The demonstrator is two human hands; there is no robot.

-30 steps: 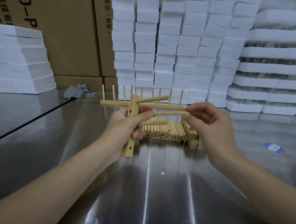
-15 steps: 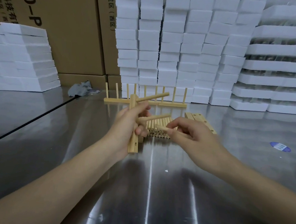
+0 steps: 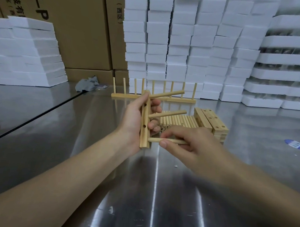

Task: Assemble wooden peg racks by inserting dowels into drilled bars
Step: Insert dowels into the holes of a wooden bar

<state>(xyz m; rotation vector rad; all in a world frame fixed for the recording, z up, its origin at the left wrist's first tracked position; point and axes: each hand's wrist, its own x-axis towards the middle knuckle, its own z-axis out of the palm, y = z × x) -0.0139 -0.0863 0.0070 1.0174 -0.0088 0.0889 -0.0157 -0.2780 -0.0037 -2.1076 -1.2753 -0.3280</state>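
Head view: right fingers [image 3: 163,143] pinch a dowel [image 3: 154,140] held level, its free end meeting the bar [image 3: 144,120] near the bottom; whether it sits in a hole I cannot tell. Left fingers [image 3: 156,105] curl round that bar, which stands upright above the desk [image 3: 65,143]. An upper peg [image 3: 166,94] and a middle peg [image 3: 166,114] stick out of it, with open holes below each. The right hand [image 3: 192,147] is just beside the left hand [image 3: 134,119]. Behind them lie a dowel pile [image 3: 178,120] and stacked bars [image 3: 213,124], then a rack [image 3: 153,97]. Foam blocks [image 3: 185,45], boxes [image 3: 80,30] and a rag [image 3: 87,84] lie beyond.
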